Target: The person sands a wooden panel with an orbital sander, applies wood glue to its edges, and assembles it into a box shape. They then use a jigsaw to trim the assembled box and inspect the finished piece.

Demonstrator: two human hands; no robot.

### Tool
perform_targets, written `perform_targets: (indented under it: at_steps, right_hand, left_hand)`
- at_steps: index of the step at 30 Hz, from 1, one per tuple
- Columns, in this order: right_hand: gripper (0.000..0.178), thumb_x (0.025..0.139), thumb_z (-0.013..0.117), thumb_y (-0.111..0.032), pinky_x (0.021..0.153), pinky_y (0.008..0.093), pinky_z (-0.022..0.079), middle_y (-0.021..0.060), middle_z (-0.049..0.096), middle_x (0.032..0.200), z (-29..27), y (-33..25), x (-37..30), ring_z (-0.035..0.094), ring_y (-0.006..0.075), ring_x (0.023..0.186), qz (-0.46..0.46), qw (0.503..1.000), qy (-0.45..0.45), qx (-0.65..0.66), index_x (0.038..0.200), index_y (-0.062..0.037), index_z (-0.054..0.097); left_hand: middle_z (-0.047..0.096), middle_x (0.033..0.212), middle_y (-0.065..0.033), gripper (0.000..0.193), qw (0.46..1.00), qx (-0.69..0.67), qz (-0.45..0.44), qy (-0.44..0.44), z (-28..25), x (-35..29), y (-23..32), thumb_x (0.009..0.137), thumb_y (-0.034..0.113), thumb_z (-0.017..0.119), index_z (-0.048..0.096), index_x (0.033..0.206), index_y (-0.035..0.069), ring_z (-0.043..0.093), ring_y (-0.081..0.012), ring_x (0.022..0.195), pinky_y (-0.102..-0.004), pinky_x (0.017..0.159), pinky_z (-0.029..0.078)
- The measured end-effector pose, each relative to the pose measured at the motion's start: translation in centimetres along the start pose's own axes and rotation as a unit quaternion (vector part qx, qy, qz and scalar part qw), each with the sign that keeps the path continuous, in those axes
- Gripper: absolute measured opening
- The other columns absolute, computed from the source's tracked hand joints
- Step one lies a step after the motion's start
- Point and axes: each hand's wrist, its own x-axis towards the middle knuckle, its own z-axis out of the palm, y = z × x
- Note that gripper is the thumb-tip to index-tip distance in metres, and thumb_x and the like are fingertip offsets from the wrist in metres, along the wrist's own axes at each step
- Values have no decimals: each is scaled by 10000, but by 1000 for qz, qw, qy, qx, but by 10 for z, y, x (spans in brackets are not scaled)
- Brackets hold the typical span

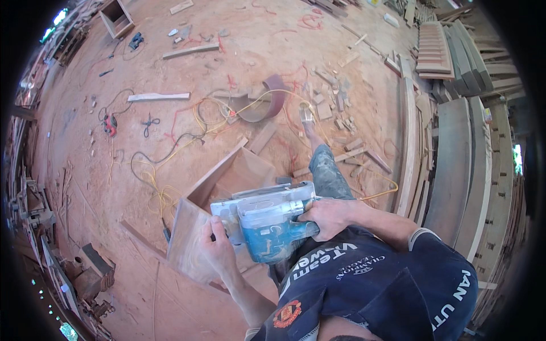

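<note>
A blue-and-grey belt sander (267,236) is held over an open wooden box (190,230), its silvery metal side turned up. My right hand (333,217) is wrapped round the sander's rear handle. At the sander's front end is my left hand (219,250), with thumb and fingers curled together. What they pinch, if anything, is too small to make out. The box stands tilted in the view, its pale panel below my left hand and part of it hidden by the sander. On the floor beyond lies a loop of brown sanding belt (277,99).
Yellow cable (162,196) and dark cable trail across the dusty floor (114,187). A red power tool (110,125) lies at the left. Wood offcuts (341,122) are scattered near my outstretched foot (307,116). Long boards (455,170) are stacked on the right.
</note>
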Motion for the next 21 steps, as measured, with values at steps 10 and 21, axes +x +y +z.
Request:
perform_targets:
  at_steps: [10,21]
  right_hand:
    - [627,772,799,-323,1030,513,565,265,759,1200,-187,244,76,718,455,1142,-64,994,20,82,1322,-28,735]
    - [618,748,798,-352,947,504,598,282,779,1049,-380,439,143,752,459,1026,185,983,13,13,1302,-79,770]
  left_hand:
    - [773,1077,-207,305,995,91,-24,-23,262,170,27,1067,258,681,803,1157,-7,723,-322,1033,-423,950,542]
    - [773,1162,-207,329,984,15,-120,-128,559,367,2,1067,285,654,776,1242,35,719,-379,1136,-437,1032,530]
